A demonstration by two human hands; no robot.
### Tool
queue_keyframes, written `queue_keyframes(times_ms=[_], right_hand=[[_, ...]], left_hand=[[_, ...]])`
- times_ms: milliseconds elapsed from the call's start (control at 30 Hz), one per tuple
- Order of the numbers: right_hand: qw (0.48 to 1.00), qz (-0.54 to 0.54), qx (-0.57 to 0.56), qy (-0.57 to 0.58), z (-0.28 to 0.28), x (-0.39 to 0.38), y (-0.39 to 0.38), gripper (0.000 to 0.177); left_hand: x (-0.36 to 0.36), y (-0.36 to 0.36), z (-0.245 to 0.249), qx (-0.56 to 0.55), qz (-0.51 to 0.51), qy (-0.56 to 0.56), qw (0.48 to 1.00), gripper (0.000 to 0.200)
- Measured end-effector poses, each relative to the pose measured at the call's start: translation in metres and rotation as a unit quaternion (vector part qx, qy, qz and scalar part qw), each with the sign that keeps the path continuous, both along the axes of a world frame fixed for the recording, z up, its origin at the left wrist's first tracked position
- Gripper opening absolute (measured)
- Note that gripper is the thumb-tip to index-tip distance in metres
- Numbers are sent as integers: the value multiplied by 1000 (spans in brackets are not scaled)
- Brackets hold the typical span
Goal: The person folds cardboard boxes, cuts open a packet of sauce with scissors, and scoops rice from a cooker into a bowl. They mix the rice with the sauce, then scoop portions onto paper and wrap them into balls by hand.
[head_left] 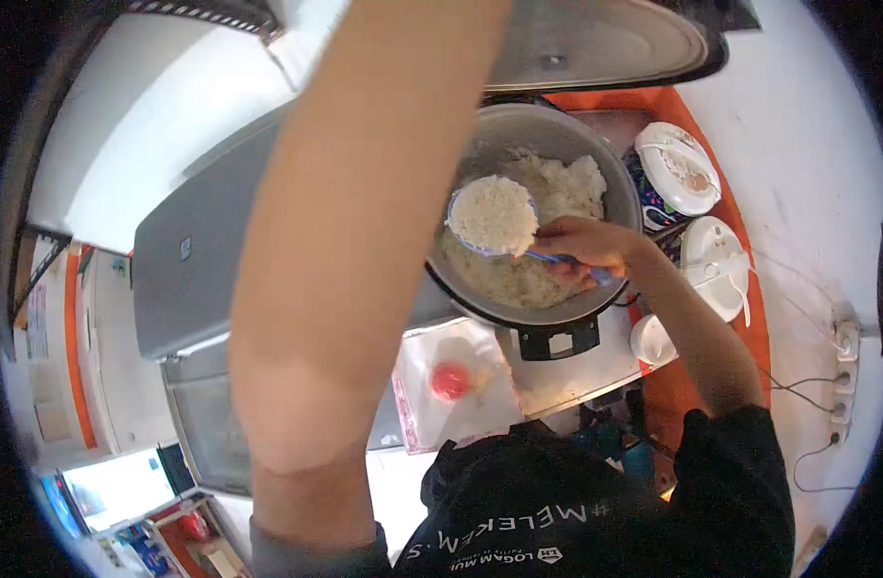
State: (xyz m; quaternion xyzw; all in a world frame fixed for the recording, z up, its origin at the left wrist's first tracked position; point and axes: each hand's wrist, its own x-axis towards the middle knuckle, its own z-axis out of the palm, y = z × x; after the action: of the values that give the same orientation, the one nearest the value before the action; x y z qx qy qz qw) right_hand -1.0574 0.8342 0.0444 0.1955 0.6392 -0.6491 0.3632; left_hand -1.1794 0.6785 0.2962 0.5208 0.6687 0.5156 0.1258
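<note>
My right hand [581, 252] is closed around the handle of a blue scoop [547, 256], holding it above the pot. Cooked rice [494, 214] is heaped in the round scoop. Below it, more rice [571, 188] lies in the large grey rice cooker [623, 197], banked higher at the far side. The cooker's lid [605, 43] stands raised behind it. My left forearm crosses the view upward toward the lid; the hand itself is beyond the top edge. In front of the cooker, a sheet of wrapping paper [417, 371] has a red round thing [449, 380] on it.
Two white-lidded containers [677, 169] [716, 260] stand right of the cooker, on an orange surface [761, 318]. Near them is a small white cup [651, 340]. A power strip [846, 371] with cords hangs on the right wall. A big grey panel [186, 279] lies left.
</note>
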Motion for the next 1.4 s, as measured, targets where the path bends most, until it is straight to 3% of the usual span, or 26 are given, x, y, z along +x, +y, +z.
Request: queue_keyframes(times_ms=[67,167,200,267,333,433,500,600,667,700,767,800,833,900,1000,1033,1133,1200,1233,1333,1400], right_hand=[[999,-22,10,28,5,22,-30,27],[995,1,-100,15,-3,59,-75,27],[996,2,-91,9,-7,70,-95,27],[994,32,-102,8,-52,96,-126,28],[992,-84,-86,32,-88,114,-166,25],[997,10,-63,42,-117,97,-255,28],[996,34,-78,-3,-133,89,-307,31],[993,10,-101,-61,-157,59,-382,32],[999,-14,-40,4,-173,48,-423,27],[994,0,29,105,-191,41,-436,29],[939,28,160,305,-240,26,-458,34],[889,40,221,399,-250,19,-470,37],[879,66,276,382,-239,12,-483,37],[848,127,389,338,-194,6,-518,38],[726,189,505,427,-211,11,-541,46],[678,212,533,460,-221,16,-544,49],[614,228,556,512,-234,29,-553,57],[657,222,563,449,-230,30,-555,59],[679,216,566,415,-224,32,-556,60],[719,24,434,543,-198,39,-540,58],[809,-39,387,441,-170,49,-519,55]], left_hand=[[11,4,-7,8,2,-2,1000,63],[48,15,-39,28,12,-46,999,64],[50,23,-89,81,6,93,992,86],[99,5,-139,141,74,145,977,71],[141,-16,-177,43,95,100,990,67],[169,-28,-261,27,108,43,993,69],[171,-64,-291,41,29,-87,995,63],[191,-139,-307,152,157,84,972,78],[172,-253,-282,136,89,24,986,70],[176,-303,-302,65,157,38,985,53],[166,-441,-341,86,275,80,954,28],[175,-498,-341,-8,345,-192,919,34],[178,-533,-362,-51,488,-267,829,40],[196,-590,-441,-264,511,-52,816,49],[195,-579,-476,-277,514,56,810,46],[196,-583,-486,-305,492,35,815,44],[199,-591,-506,-366,438,-45,820,40],[199,-597,-511,-386,419,-123,812,40],[201,-600,-509,-363,434,-100,818,34],[198,-603,-497,-313,471,-49,823,20],[197,-603,-490,-319,490,-49,810,19]])
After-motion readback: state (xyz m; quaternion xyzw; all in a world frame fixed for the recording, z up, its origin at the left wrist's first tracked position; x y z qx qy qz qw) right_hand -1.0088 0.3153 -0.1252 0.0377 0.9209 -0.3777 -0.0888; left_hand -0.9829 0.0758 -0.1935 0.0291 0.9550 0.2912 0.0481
